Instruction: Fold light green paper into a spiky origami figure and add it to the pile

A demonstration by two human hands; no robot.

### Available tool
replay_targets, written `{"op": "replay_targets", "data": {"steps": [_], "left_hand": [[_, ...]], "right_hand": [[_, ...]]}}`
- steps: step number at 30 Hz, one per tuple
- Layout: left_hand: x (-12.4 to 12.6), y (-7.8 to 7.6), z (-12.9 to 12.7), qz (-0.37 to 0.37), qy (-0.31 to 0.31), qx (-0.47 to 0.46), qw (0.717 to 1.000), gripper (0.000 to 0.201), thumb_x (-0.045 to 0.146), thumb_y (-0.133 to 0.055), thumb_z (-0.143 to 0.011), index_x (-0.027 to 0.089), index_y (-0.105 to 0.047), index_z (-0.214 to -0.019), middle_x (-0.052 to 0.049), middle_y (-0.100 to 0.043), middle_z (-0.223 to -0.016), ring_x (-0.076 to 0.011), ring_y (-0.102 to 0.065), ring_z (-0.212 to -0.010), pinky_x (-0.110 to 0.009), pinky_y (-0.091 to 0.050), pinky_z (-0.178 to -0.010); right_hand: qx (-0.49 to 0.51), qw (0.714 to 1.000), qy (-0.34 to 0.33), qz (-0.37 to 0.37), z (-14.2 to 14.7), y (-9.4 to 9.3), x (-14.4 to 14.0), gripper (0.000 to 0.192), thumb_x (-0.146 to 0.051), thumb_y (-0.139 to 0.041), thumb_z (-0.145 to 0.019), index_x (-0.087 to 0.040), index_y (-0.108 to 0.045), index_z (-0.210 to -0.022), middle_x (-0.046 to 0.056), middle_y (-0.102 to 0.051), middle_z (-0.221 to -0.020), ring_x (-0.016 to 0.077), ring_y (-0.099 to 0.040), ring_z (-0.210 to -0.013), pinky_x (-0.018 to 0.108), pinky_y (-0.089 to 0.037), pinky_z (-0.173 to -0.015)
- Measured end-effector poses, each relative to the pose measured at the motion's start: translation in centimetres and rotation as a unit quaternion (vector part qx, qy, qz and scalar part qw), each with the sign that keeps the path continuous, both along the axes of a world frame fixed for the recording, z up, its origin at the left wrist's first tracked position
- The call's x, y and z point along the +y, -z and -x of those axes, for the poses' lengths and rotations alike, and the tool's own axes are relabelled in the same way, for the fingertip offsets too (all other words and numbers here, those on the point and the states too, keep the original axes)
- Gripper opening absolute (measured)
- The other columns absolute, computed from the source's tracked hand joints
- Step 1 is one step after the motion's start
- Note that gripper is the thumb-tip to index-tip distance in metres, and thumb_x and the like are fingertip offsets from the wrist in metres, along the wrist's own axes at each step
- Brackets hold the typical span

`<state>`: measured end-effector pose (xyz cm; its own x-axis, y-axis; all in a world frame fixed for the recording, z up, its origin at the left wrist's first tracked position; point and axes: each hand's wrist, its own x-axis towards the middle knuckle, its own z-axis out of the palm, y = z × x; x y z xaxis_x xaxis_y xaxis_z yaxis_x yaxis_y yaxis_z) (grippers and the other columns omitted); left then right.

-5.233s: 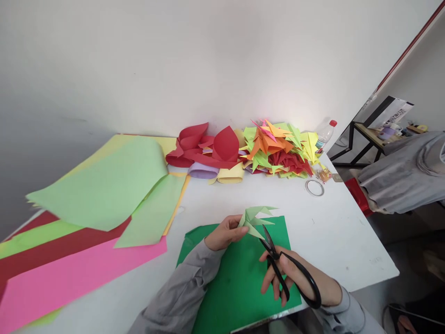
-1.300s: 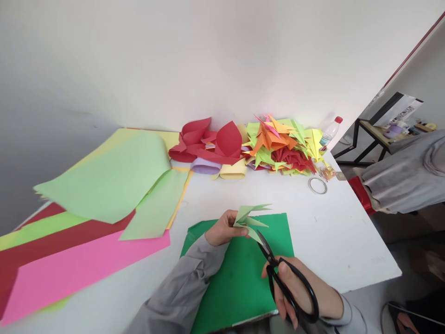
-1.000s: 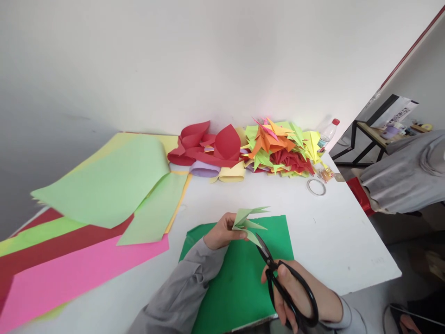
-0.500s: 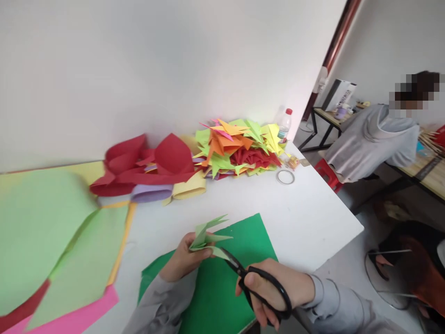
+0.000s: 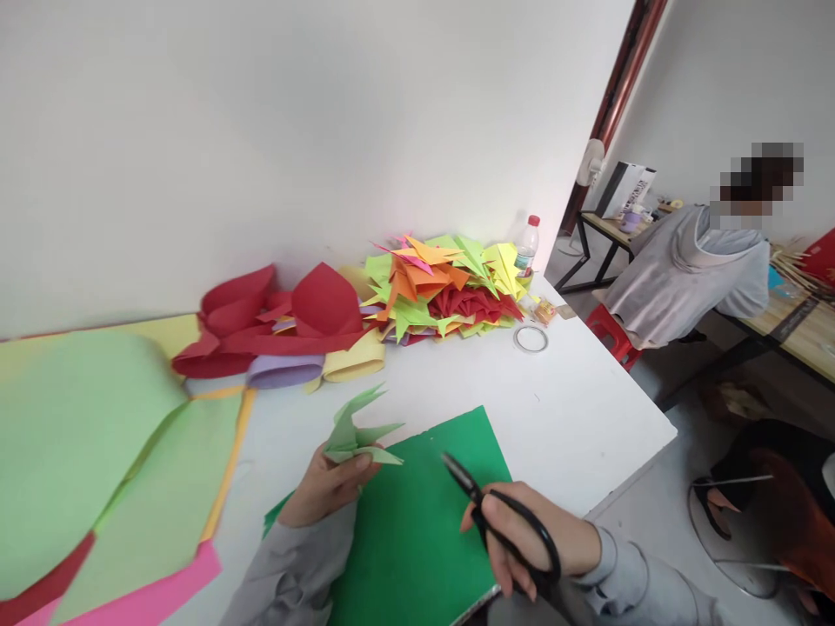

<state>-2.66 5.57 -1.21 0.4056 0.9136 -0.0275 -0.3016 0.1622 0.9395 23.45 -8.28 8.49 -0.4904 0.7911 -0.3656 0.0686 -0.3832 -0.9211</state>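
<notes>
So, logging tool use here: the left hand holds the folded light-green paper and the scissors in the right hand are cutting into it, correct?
Not quite. In the head view the scissors in the right hand are apart from the folded light-green paper, which the left hand holds.

The scissors (image 5: 502,522) have drawn back from the folded paper (image 5: 356,430), blades now shut; both hands have moved apart.

Folded paper pile (image 5: 444,287), tape ring (image 5: 531,338)
</notes>
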Motion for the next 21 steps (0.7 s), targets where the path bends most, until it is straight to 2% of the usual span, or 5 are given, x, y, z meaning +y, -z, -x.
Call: {"op": "replay_targets", "data": {"steps": [4,7,11,15,21], "left_hand": [[-0.2,-0.7,-1.3,0.017,0.013,-0.029,0.999,0.03,0.039,-0.084,-0.057,0.016,-0.069,-0.068,0.008,-0.036,-0.037,-0.0051,-0.028,-0.035,-0.023,-0.03,-0.04],[-0.2,-1.3,-2.2,0.0,0.017,-0.043,0.999,0.032,0.041,-0.084,-0.056,0.016,-0.066,-0.063,0.009,-0.034,-0.035,-0.0039,-0.024,-0.034,-0.021,-0.025,-0.038],[-0.3,-1.4,-2.6,-0.006,0.032,-0.042,0.999,0.033,0.043,-0.083,-0.057,0.015,-0.066,-0.063,0.008,-0.034,-0.036,-0.004,-0.024,-0.034,-0.021,-0.018,-0.039],[-0.4,-1.3,-2.9,-0.011,0.042,-0.041,0.998,0.031,0.042,-0.082,-0.06,0.015,-0.067,-0.063,0.008,-0.032,-0.035,-0.0049,-0.024,-0.034,-0.023,-0.017,-0.039],[-0.3,-1.1,-2.8,-0.008,0.048,-0.032,0.998,0.03,0.042,-0.082,-0.059,0.016,-0.07,-0.066,0.009,-0.032,-0.037,-0.0039,-0.023,-0.034,-0.023,-0.017,-0.04]], "right_hand": [[-0.138,0.983,0.111,-0.041,-1.2,1.0,1.0,0.063,-0.073,-0.037,-0.086,-0.014,-0.05,-0.104,-0.007,-0.052,-0.048,0.0069,-0.036,-0.029,0.018,-0.03,-0.03],[-0.277,0.938,0.154,-0.141,-2.6,1.7,3.1,0.052,-0.065,-0.042,-0.089,-0.016,-0.053,-0.105,-0.005,-0.056,-0.05,0.0116,-0.048,-0.038,0.022,-0.037,-0.041],[-0.531,0.798,0.159,-0.236,-4.6,2.7,6.6,0.042,-0.049,-0.05,-0.091,-0.017,-0.051,-0.119,0.008,-0.071,-0.079,0.0227,-0.068,-0.072,0.028,-0.043,-0.063],[-0.688,0.674,0.172,-0.208,-6.0,3.5,9.9,0.036,-0.042,-0.045,-0.095,-0.016,-0.051,-0.119,0.013,-0.072,-0.085,0.0247,-0.07,-0.076,0.027,-0.042,-0.063],[-0.711,0.638,0.197,-0.22,-7.0,5.0,12.9,0.033,-0.026,-0.046,-0.094,-0.011,-0.049,-0.122,0.015,-0.068,-0.099,0.0233,-0.067,-0.088,0.028,-0.043,-0.069]]}}
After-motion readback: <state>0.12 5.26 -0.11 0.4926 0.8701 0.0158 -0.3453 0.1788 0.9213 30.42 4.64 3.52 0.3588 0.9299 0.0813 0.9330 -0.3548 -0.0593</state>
